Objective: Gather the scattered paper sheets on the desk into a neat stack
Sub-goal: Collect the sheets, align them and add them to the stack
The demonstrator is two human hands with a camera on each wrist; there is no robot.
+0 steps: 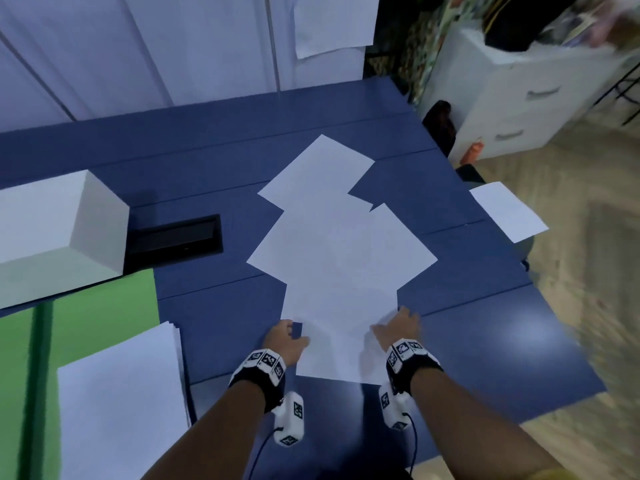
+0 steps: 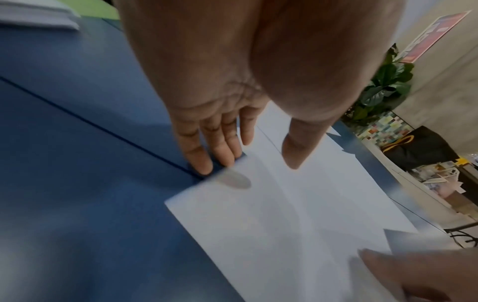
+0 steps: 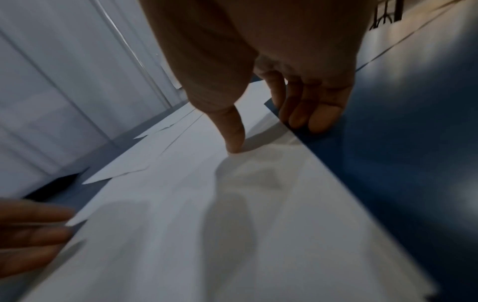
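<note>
The surface [image 1: 214,161] before me was a dark blue desk, crossed by thin seams, with a black recessed slot [image 1: 175,239] set into it on the left. White paper sheets [image 1: 341,258] lay fanned across its middle, overlapping at odd angles from the near edge toward the far side. One more sheet [image 1: 507,211] hung over the right edge, well apart from the rest. My left hand [image 1: 285,339] rested at the near-left corner of the closest sheet, fingers [image 2: 204,151] straight and touching the blue top just beside the paper, thumb above it. My right hand [image 1: 398,329] sat at the near-right edge, thumb pressed down on the paper and fingers [image 3: 308,114] loosely bent at its border (whether they slipped under the edge I cannot tell). A neat pile of paper [image 1: 119,403] sat near-left on a green mat [image 1: 100,306], with a white box [image 1: 59,230] beyond it. White panels [image 1: 138,50] backed the far side, and a white drawer cabinet [image 1: 526,95] stood on pale wooden floor [image 1: 588,271] to the right.
</note>
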